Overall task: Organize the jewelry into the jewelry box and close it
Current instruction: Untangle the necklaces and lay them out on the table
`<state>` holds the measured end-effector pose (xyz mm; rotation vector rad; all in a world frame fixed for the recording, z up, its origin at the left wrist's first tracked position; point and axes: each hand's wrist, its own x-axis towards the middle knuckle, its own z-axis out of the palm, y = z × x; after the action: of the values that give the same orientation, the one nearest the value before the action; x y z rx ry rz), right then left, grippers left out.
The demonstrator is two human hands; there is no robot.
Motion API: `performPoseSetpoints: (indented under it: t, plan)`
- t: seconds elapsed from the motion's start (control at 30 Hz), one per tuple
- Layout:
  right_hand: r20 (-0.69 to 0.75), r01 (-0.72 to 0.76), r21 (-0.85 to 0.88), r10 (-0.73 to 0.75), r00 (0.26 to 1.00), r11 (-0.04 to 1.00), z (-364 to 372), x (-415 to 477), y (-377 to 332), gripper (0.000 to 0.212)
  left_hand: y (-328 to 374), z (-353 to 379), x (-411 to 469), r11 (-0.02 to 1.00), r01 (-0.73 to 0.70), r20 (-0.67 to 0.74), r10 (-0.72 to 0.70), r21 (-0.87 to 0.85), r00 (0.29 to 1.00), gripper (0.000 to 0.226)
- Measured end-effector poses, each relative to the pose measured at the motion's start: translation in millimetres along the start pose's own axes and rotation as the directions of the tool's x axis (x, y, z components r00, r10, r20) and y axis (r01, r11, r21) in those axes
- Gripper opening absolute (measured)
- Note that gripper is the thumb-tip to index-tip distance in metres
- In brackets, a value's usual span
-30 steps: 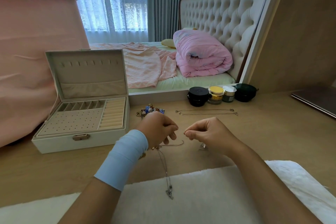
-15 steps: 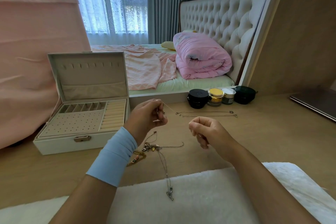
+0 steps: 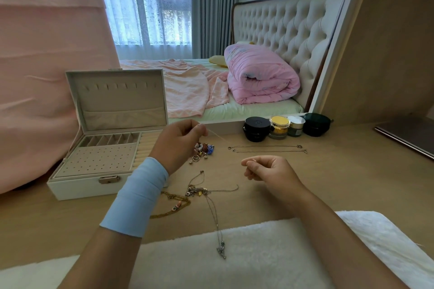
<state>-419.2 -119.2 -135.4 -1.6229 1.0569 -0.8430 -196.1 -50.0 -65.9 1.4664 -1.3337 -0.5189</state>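
**A:** Where's the piece being handled?

**B:** A fine chain (image 3: pixel 216 136) is held in the air above the wooden desk (image 3: pixel 352 183), just right of the open jewelry box (image 3: pixel 77 185). The left hand (image 3: pixel 176 143) pinches one end between thumb and fingertips. The right hand (image 3: pixel 270 171) is lower, its fingers curled and thumb against forefinger. It seems to pinch the other end, though the strand is too thin to follow all the way.

**A:** Anything in the box yet?

**B:** Not that I can see. The small cells, the perforated earring panel and the ring rolls look bare, and so do the hooks in the raised lid (image 3: pixel 117 98). I'd judge the sorting has barely begun.

**A:** What's left?

**B:** Nearly everything:
- a cluster of charms (image 3: pixel 203 149) just beyond the left hand
- a long necklace (image 3: pixel 267 149) laid out straight towards the cosmetic jars (image 3: pixel 257 129)
- a knot of chains (image 3: pixel 197 191) between the forearms
- a gold chain (image 3: pixel 173 206) beside the blue wristband (image 3: pixel 136 197)
- a silver pendant necklace (image 3: pixel 215 218) trailing onto the white fleecy mat (image 3: pixel 258 265)

After that, the lid has to be closed.
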Motion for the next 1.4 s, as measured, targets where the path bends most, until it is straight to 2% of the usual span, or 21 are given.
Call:
performPoseSetpoints:
  t: [0.1,0.17,0.23,0.37,0.53,0.67,0.73,0.83,0.9,1.03,1.17,1.23,1.3,1.4]
  plan:
    - [-0.045,-0.024,0.053,0.027,0.999,0.998,-4,1,2,0.013,-7,-9,3,0.988,-0.043,-0.022,0.047,0.150,0.999,0.019]
    - [-0.035,-0.038,0.049,0.040,0.999,0.998,-6,1,2,0.013,-12,-15,4,0.945,-0.074,-0.014,0.083,0.320,0.996,0.015]
    - [-0.008,-0.055,0.014,0.055,0.998,0.998,-9,2,4,0.014,-18,-21,5,0.905,-0.084,-0.012,0.098,0.416,0.995,0.010]
    - [-0.001,-0.101,-0.040,0.101,0.995,0.994,-18,5,8,0.012,-27,-29,6,0.877,-0.068,0.024,0.064,0.475,0.998,0.006]
    - [-0.066,-0.149,-0.049,0.146,0.987,0.988,-31,7,11,0.007,-34,-29,4,0.799,-0.086,0.167,-0.019,0.595,0.986,0.008]
    - [-0.171,-0.126,-0.131,0.103,0.980,0.983,-40,11,17,0.006,-37,-25,2,0.781,-0.069,0.244,-0.109,0.621,0.964,0.011]
    - [-0.220,-0.110,-0.244,0.056,0.974,0.963,-45,15,21,0.003,-38,-14,1,0.749,-0.077,0.243,-0.115,0.658,0.963,0.012]
    - [-0.271,-0.154,-0.520,0.008,0.962,0.840,-51,19,28,0.004,-36,8,2,0.613,-0.129,0.225,-0.081,0.780,0.971,0.014]
    - [-0.310,-0.185,-0.617,-0.021,0.951,0.765,-57,21,30,0.006,-35,23,8,0.557,-0.159,0.223,-0.048,0.815,0.974,0.017]
    - [-0.353,-0.214,-0.711,-0.078,0.932,0.669,-67,25,37,0.013,-40,52,23,0.457,-0.194,0.262,-0.089,0.868,0.961,0.017]
    - [-0.350,-0.209,-0.744,-0.104,0.931,0.634,-68,27,41,0.017,-53,63,28,0.351,-0.229,0.284,-0.115,0.908,0.952,0.022]
    - [-0.336,-0.204,-0.763,-0.107,0.936,0.613,-69,26,41,0.019,-57,65,25,0.341,-0.259,0.301,-0.075,0.904,0.951,0.026]
    - [-0.299,-0.191,-0.798,-0.101,0.949,0.572,-69,22,38,0.026,-57,68,18,0.396,-0.259,0.308,-0.064,0.881,0.949,0.031]
    - [-0.151,-0.137,-0.914,-0.008,0.988,0.381,-62,15,25,0.041,-50,72,5,0.545,-0.258,0.345,-0.062,0.798,0.937,0.037]
